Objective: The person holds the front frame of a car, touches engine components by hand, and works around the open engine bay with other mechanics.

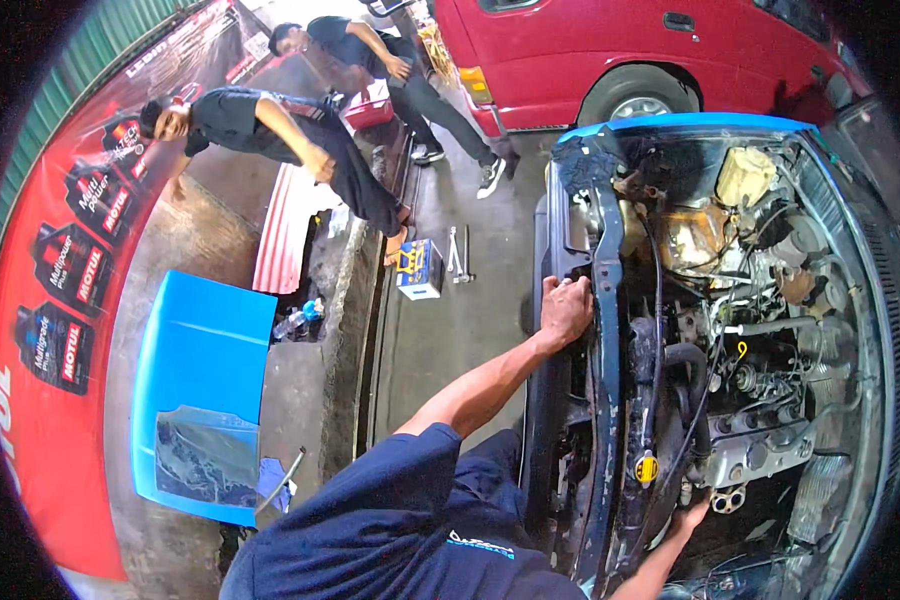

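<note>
An open engine bay of a blue car [818,128] fills the right side. My left hand [567,312] is closed over the car's front edge, beside the long dark front crossmember [607,300]. Deeper in the bay, my right hand [692,515] reaches in next to a metal flange with holes [728,500], below the silver engine cover [760,455]; its fingertips are hidden and I see nothing held. Between the hands lie a yellow radiator cap [647,467] and a thick black hose [685,360]. A yellow dipstick loop [741,349] stands among the cables.
A boxed battery [420,270] and wrenches [458,255] lie on the floor to the left. Farther left are a blue hood panel [210,345] and a plastic bottle [295,320]. Two people [270,130] are beyond, and a red van [590,60] stands at the back.
</note>
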A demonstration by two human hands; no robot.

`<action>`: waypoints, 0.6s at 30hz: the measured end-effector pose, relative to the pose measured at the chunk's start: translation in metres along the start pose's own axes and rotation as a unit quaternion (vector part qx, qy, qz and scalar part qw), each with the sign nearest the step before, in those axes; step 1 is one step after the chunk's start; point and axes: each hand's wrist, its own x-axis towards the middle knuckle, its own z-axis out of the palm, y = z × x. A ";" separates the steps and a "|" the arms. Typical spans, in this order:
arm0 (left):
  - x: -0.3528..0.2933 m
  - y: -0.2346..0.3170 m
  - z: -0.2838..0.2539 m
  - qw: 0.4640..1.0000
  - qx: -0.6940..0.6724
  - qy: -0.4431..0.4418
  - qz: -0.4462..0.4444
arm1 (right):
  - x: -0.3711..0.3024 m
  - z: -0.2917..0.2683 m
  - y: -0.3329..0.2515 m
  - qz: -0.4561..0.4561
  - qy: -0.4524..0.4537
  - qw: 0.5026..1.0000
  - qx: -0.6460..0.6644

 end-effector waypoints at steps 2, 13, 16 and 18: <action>0.002 0.005 0.002 1.000 -0.012 0.001 0.006 | 0.000 -0.017 -0.001 -0.112 -0.070 0.983 -0.125; 0.004 0.009 0.005 1.000 -0.014 -0.003 0.007 | 0.027 -0.053 -0.011 -0.003 -0.090 0.996 0.030; -0.005 -0.010 -0.002 0.999 0.028 -0.007 -0.018 | 0.029 -0.022 0.005 0.061 0.035 0.996 0.059; 0.004 0.008 0.003 1.000 0.007 -0.025 -0.010 | 0.047 -0.061 -0.011 0.032 0.004 0.991 0.129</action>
